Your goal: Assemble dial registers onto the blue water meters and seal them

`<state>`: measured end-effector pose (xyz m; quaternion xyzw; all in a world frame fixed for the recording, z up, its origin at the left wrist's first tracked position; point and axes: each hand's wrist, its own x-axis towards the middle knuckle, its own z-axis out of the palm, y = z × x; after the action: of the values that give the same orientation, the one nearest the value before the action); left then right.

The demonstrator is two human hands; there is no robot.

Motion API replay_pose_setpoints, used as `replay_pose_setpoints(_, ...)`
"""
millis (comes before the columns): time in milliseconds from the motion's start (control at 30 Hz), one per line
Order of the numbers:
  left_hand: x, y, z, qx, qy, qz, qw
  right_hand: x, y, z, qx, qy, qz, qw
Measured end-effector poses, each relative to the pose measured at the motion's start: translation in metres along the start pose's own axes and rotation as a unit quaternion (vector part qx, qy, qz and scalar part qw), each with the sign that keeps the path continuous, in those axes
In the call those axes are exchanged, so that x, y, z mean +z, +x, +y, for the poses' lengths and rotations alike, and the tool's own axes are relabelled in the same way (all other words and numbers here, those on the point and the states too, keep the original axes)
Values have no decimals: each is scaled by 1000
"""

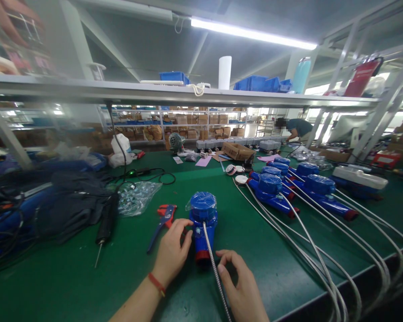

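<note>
A blue water meter (204, 205) with a plastic-wrapped round head and a red-ended pipe body lies in front of me. From its middle a ribbed metal-sheathed cable (211, 255) runs down toward me. My left hand (174, 246) is at the meter's left side, thumb and forefinger apart, fingertips against or very close to its body. To the right of the cable is my right hand (237, 279), its fingers curved with a gap between thumb and forefinger, holding nothing visible. Red and blue wire strippers (166, 217) lie just left of the meter, partly behind my left hand.
Several similar blue meters (270, 188) stand to the right, their cables (298, 223) trailing over the front edge. A corded screwdriver (105, 223) and a bag of small parts (137, 197) lie left. An open cardboard box (238, 151) is farther back. A shelf (174, 91) spans overhead.
</note>
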<state>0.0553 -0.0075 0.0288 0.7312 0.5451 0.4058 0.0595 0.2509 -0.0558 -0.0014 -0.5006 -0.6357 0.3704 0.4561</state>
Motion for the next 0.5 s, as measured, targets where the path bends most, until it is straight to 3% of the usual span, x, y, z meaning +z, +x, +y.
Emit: replay_pose_setpoints(500, 1, -1, 0, -1, 0, 4, 1000, 2, 2, 0, 6, 3, 2, 1000)
